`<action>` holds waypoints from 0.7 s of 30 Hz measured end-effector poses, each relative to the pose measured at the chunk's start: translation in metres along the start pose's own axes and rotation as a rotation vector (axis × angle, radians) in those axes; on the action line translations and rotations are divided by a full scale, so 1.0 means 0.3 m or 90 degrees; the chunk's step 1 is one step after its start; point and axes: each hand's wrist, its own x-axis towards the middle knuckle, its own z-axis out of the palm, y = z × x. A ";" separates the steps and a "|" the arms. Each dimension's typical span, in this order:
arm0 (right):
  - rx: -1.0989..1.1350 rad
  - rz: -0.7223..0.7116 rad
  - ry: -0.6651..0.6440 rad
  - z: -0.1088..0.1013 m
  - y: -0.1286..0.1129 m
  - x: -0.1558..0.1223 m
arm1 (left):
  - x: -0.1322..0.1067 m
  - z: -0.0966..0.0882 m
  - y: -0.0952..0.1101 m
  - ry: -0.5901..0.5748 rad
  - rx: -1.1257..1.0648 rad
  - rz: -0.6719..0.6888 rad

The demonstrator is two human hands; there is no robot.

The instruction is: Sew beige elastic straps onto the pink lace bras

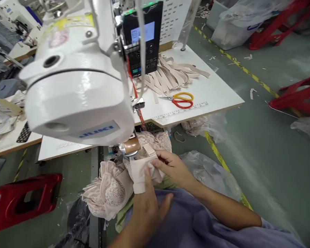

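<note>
The sewing machine [74, 93] is glossy white with blue lettering. At its one o'clock, the control panel [142, 38] is black with a pale blue screen. On the white worktop [217, 93] are beige straps [170, 75] and scissors [181, 100] with yellow and red handles. The lace garment [108, 189] is pinkish beige and floral-patterned. The stool [20, 201] at eight o'clock is red. The floor tape [214, 148] is striped yellow and black.

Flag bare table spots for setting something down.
Bare: the white table right of the scissors, out to its corner, with the strap pile behind. Crowded: under the machine head, where left hand and right hand meet on the lace garment.
</note>
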 end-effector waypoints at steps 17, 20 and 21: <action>-0.628 -0.298 -0.157 0.025 0.023 -0.001 | 0.158 -0.093 -0.143 -0.264 -0.442 -0.339; -0.687 -0.405 -0.075 0.039 0.081 0.018 | 0.147 -0.042 -0.200 -0.320 -0.727 -0.441; -0.665 -0.421 -0.055 0.039 0.091 0.020 | 0.140 -0.033 -0.211 -0.316 -0.776 -0.445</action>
